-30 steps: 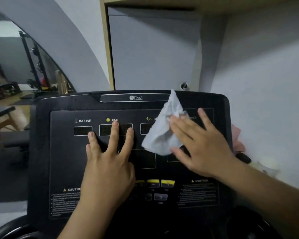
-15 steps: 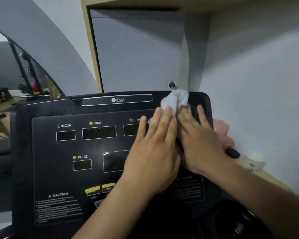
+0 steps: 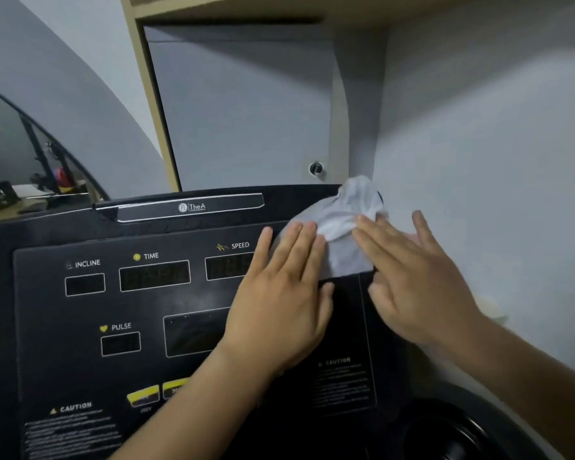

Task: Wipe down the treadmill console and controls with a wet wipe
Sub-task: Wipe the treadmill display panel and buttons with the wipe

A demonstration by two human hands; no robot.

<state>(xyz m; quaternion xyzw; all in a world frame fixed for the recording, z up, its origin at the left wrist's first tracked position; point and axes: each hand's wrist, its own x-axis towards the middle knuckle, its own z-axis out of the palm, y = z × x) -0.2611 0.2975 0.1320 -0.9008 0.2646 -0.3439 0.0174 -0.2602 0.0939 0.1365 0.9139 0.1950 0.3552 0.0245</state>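
Observation:
The black treadmill console (image 3: 80, 327) fills the lower part of the head view, with INCLINE, TIME, SPEED and PULSE windows and yellow buttons (image 3: 143, 395) low down. A white wet wipe (image 3: 342, 234) lies spread over the console's upper right corner, its top crumpled at the rim. My left hand (image 3: 279, 300) lies flat with straight fingers on the wipe's left part. My right hand (image 3: 415, 277) presses flat on its right part, fingers spread.
A grey wall rises close on the right. A wooden-framed grey cabinet (image 3: 239, 111) stands behind the console, with a small round knob (image 3: 316, 168). A black cup holder (image 3: 445, 429) sits at the lower right. Gym gear shows at the far left.
The two hands have drawn slightly apart on the wipe, spreading it flatter across the upper right corner. A second ago the left hand lay on the TIME display.

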